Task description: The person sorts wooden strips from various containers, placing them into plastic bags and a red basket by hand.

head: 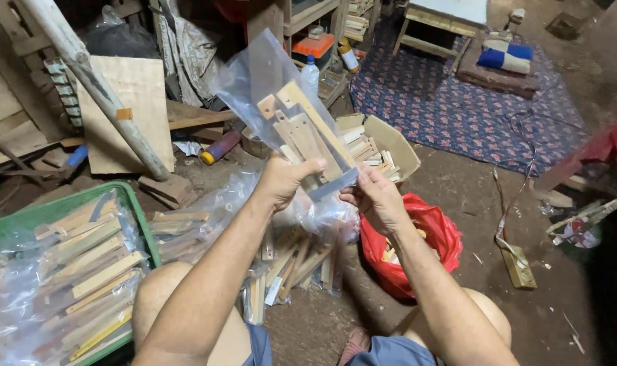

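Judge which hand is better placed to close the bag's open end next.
Probably the right hand: its fingers already pinch the clear bag at its lower open end, while the left hand grips the wooden pieces through the plastic, steadying the bundle.

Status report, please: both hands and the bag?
Left hand and right hand both grip the clear plastic bag of wooden strips, held upright. Nothing blocks them; cardboard box sits behind.
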